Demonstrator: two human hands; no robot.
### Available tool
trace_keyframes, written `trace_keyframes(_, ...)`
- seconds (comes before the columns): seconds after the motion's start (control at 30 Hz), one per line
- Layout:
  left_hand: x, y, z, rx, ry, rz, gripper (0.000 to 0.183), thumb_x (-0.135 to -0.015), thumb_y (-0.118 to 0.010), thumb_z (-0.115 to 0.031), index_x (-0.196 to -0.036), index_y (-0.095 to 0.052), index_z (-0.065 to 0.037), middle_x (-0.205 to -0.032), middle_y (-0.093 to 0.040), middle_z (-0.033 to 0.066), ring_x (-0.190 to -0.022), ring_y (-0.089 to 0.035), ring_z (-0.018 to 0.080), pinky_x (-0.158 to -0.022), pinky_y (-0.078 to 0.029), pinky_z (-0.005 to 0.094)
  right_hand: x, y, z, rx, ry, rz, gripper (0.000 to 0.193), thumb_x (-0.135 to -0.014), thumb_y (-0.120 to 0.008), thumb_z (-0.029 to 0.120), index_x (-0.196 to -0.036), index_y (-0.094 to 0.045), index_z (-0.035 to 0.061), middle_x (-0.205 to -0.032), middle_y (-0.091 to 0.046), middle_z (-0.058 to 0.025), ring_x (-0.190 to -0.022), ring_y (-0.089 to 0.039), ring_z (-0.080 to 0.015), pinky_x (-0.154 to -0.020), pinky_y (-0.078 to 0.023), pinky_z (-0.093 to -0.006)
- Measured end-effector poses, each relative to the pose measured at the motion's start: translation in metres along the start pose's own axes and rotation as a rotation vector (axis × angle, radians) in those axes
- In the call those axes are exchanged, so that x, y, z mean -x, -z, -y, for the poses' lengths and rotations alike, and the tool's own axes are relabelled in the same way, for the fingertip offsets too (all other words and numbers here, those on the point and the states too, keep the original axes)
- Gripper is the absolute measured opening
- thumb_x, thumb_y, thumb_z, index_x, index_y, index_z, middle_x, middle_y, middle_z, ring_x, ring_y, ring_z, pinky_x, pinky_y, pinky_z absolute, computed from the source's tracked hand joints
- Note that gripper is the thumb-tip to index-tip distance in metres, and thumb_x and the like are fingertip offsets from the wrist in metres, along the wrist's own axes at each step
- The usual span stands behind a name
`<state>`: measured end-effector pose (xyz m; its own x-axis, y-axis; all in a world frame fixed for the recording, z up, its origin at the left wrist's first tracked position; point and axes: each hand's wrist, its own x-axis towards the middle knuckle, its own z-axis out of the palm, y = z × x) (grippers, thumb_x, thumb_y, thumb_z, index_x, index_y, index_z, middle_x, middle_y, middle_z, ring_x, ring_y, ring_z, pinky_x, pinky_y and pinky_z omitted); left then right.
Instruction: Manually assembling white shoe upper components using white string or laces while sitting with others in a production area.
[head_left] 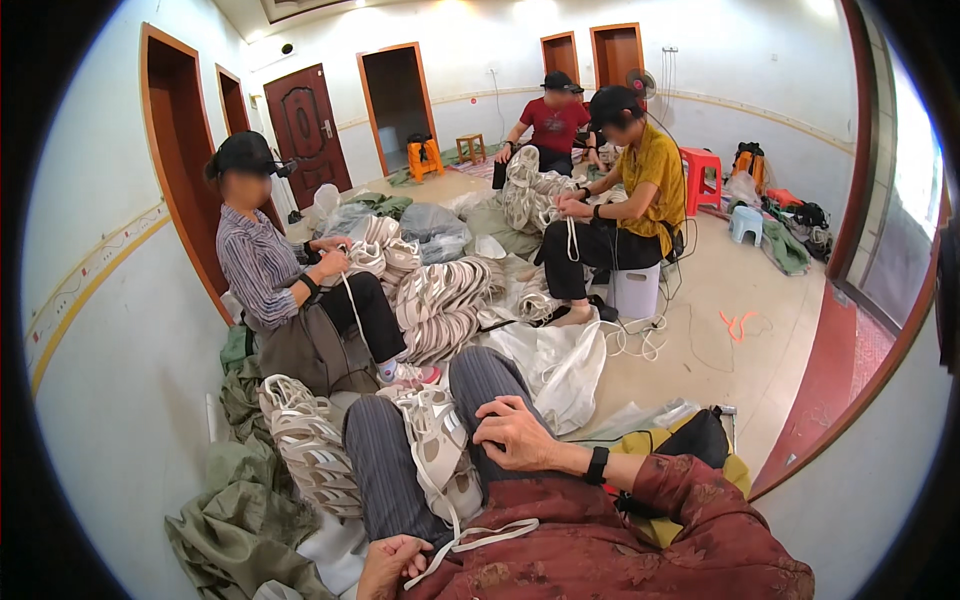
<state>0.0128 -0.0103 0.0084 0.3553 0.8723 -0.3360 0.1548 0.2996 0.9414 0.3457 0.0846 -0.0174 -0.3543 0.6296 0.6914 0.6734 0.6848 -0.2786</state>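
A beige and white sneaker upper (438, 445) lies between my thighs, with a long white shoelace (497, 536) trailing from it over my lap and dark red top. My left hand (396, 562) is low at the front with its fingers curled closed, beside the loose end of the shoelace; what is inside the fingers is hidden. Over my right knee rests my right hand (516, 436), its fingers bent but apart on the grey striped trousers (492, 385), with no lace in it. A stack of similar shoe uppers (312, 445) leans against my left leg.
Piled shoe uppers (445, 300) and a white sack (550, 360) fill the floor ahead. Co-workers sit around the pile: one in stripes (262, 255) at left, one in yellow (640, 185) at right, one in red (553, 125) farther back. Green cloth (235, 520) lies at my left.
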Motion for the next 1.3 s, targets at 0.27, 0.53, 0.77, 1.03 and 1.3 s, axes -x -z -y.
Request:
trace_keyframes(0.27, -0.001, 0.000, -0.003, -0.052, 0.003, -0.006, 0.024, -0.100, -0.060, -0.023, -0.095, -0.074, -0.004, -0.067, -0.063, -0.0035, -0.055, -0.053, 0.0044, -0.051, -0.039, 0.0197, 0.000, 0.000, -0.001, -0.006, 0.002, -0.005, 0.010, -0.074, -0.068, 0.008, -0.083, -0.071, 0.0070, -0.089, -0.070, -0.0027, -0.111, -0.061, -0.0230, -0.104, -0.038, -0.0431)
trace_keyframes(0.53, -0.002, 0.001, 0.000, -0.028, -0.002, 0.008, 0.024, -0.099, -0.061, -0.024, -0.096, -0.073, -0.003, -0.068, -0.063, -0.0031, -0.055, -0.053, 0.0042, -0.051, -0.038, 0.0191, 0.001, 0.000, -0.002, 0.007, 0.005, 0.002, 0.012, -0.075, -0.070, 0.008, -0.087, -0.072, 0.0085, -0.089, -0.071, -0.0021, -0.111, -0.061, -0.0230, -0.103, -0.038, -0.0430)
trace_keyframes(0.77, -0.006, 0.006, 0.009, 0.004, 0.003, 0.013, 0.021, -0.099, -0.062, -0.021, -0.096, -0.073, -0.004, -0.067, -0.063, -0.0029, -0.053, -0.053, 0.0039, -0.049, -0.038, 0.0181, 0.000, -0.001, -0.001, 0.002, 0.005, -0.005, 0.010, -0.075, -0.068, 0.009, -0.084, -0.072, 0.0077, -0.089, -0.070, -0.0022, -0.111, -0.060, -0.0219, -0.105, -0.038, -0.0425)
trace_keyframes(1.03, -0.002, 0.003, 0.003, 0.045, 0.009, 0.010, 0.022, -0.100, -0.061, -0.021, -0.095, -0.073, -0.004, -0.067, -0.063, -0.0026, -0.052, -0.053, 0.0043, -0.048, -0.039, 0.0184, 0.001, 0.000, -0.002, 0.003, 0.002, 0.007, 0.011, -0.075, -0.069, 0.008, -0.086, -0.072, 0.0080, -0.090, -0.071, -0.0025, -0.111, -0.061, -0.0229, -0.104, -0.038, -0.0436)
trace_keyframes(1.3, 0.000, 0.001, 0.000, 0.057, 0.021, 0.014, 0.022, -0.100, -0.062, -0.022, -0.094, -0.072, -0.004, -0.067, -0.063, -0.0026, -0.052, -0.053, 0.0045, -0.049, -0.039, 0.0187, 0.001, -0.001, -0.002, 0.016, 0.004, 0.011, 0.013, -0.075, -0.070, 0.008, -0.088, -0.072, 0.0088, -0.089, -0.071, -0.0021, -0.112, -0.061, -0.0230, -0.104, -0.038, -0.0433)
